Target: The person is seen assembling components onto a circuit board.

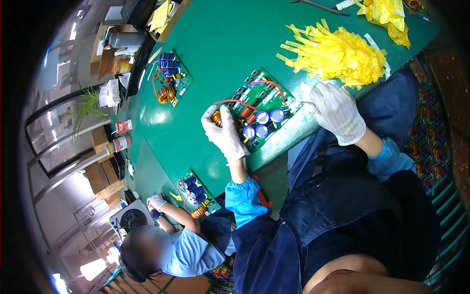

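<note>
A green circuit board [267, 100] lies on the green bench in front of me, with blue-sleeved capacitors [263, 117], red parts and a red wire [242, 102] on it. My left hand [225, 132], in a white striped glove, grips the copper-wound ring coil [216, 117] at the board's left side between thumb and fingers. My right hand [337, 111], gloved alike, is at the board's right end by the bench edge. Its fingers are bent together; a small pale or metallic bit shows at the tips, too small to name.
Yellow tape strips [342, 54] lie heaped at the far right. A second circuit board [171, 78] rests at the far left, and a third board [196, 193] lies near a co-worker [191, 245] on my left. A fan [132, 218] stands beyond that person.
</note>
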A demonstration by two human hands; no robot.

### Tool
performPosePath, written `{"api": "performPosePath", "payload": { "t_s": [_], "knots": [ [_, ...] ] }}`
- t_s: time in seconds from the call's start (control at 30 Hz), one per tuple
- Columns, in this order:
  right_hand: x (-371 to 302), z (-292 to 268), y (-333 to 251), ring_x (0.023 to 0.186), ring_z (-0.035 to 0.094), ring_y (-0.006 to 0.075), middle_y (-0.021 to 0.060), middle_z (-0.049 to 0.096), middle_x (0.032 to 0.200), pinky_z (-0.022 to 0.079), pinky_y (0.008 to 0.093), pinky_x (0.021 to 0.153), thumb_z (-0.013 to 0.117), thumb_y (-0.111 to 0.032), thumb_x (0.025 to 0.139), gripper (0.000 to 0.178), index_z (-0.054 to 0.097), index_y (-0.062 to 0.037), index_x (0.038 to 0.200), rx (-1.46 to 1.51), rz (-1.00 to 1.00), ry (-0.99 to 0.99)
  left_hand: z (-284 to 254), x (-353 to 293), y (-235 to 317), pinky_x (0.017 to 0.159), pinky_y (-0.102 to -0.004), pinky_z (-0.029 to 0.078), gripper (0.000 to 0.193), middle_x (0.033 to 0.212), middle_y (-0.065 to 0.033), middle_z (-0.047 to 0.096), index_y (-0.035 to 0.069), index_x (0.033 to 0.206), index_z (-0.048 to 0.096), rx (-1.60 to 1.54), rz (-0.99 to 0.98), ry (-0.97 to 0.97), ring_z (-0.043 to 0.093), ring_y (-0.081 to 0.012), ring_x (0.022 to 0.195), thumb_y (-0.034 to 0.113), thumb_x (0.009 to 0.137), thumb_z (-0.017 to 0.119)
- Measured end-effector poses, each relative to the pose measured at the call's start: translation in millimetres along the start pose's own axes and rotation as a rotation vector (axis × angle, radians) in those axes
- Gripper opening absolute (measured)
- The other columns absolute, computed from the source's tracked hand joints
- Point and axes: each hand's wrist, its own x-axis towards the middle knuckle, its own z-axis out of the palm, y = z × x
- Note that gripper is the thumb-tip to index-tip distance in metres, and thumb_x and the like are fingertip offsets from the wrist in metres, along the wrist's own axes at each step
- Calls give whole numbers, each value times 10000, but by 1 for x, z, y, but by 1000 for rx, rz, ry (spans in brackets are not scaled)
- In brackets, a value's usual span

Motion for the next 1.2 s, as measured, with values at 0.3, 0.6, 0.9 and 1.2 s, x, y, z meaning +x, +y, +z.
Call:
{"api": "performPosePath", "payload": {
  "t_s": [0.3,0.6,0.9,1.2],
  "knots": [
    [-1,0,-3,801,625,227,67,574,900,504,357,686,721,-272,843,450,592,-92,1235,8,-1,-33,-18,-16,-20,981,-438,485,705,1219,-251,609,-33,1312,541,413,-22,36,620,-371,1122,425,835,784],
    [4,1,-6,775,632,252,84,592,897,508,380,660,715,-220,850,388,627,-80,1201,-5,-44,-20,-67,70,-43,961,-411,511,671,1208,-237,650,-17,1316,545,428,193,-259,651,-358,1111,349,819,808],
    [12,-1,-17,844,631,323,134,576,907,505,418,700,687,-105,863,385,608,-47,1235,-25,-64,-89,-89,144,-37,946,-448,511,562,1198,-204,659,66,1295,581,744,504,-472,622,-395,1122,252,802,776],
    [24,9,-50,1085,664,343,169,671,1176,528,394,925,666,-115,938,343,558,0,1243,361,226,-311,-81,-13,-20,951,-454,498,303,1211,-156,633,64,1155,648,218,715,-11,611,-359,1120,76,853,674]
  ]
}}
